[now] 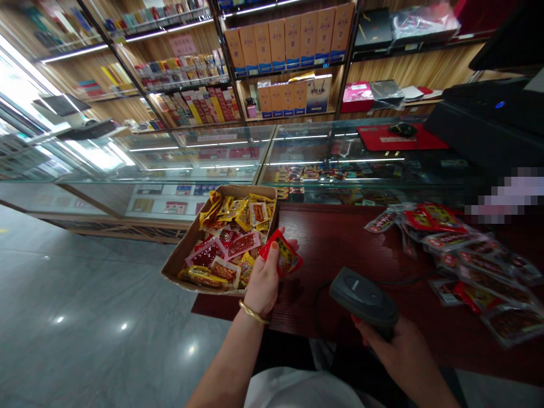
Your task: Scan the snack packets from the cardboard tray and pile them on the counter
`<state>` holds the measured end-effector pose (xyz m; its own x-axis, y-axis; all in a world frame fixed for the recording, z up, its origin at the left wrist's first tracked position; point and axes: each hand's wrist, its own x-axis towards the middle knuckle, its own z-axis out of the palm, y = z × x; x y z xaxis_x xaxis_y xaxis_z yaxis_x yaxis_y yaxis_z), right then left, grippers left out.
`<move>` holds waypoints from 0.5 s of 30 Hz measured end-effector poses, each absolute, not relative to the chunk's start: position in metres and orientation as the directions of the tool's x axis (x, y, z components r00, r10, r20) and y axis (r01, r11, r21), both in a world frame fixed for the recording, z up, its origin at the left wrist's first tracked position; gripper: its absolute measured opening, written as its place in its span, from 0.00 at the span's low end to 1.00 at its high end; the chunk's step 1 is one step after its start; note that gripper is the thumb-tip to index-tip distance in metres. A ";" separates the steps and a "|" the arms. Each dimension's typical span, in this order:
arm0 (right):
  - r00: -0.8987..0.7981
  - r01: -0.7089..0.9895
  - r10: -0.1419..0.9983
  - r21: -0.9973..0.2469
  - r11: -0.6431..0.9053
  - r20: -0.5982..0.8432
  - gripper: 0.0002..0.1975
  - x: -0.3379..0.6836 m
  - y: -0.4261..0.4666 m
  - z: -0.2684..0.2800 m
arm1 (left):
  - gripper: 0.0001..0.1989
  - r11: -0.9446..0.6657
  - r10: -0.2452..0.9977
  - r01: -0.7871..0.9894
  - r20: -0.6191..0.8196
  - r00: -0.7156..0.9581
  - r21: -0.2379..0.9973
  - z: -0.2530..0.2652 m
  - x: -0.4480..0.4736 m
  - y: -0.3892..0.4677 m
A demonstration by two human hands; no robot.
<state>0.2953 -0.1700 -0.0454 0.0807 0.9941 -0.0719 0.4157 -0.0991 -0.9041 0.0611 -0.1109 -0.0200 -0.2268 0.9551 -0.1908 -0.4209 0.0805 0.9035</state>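
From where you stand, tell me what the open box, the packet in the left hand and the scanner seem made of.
Box: likely matte cardboard, going by its plain brown walls.
Red packet in the left hand: glossy plastic film or foil, by its sheen; which one, I can't tell.
Scanner: probably hard dark plastic, judging by its smooth, moulded-looking shell.
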 end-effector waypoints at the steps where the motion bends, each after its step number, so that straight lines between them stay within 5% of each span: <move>1: 0.069 0.417 0.995 -0.904 -0.094 -0.072 0.11 0.296 -0.170 -0.046 | 0.27 0.076 0.955 -0.421 -0.188 -0.230 0.904 -0.021 0.061 -0.111; 9: 0.021 0.453 1.000 -0.891 -0.019 -0.011 0.17 0.314 -0.169 -0.054 | 0.25 0.178 0.925 -0.409 -0.294 -0.241 0.895 -0.049 0.081 -0.087; 15: 0.212 0.315 0.975 -0.941 -0.127 -0.060 0.22 0.337 -0.181 -0.070 | 0.14 0.354 0.913 -0.524 -0.407 0.016 0.775 -0.050 0.154 -0.038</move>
<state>0.3367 -0.1805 -0.0696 0.2124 0.9753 -0.0603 0.3152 -0.1268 -0.9405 0.1536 -0.0381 -0.0501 0.0157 0.9135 -0.4066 -0.5237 0.3539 0.7749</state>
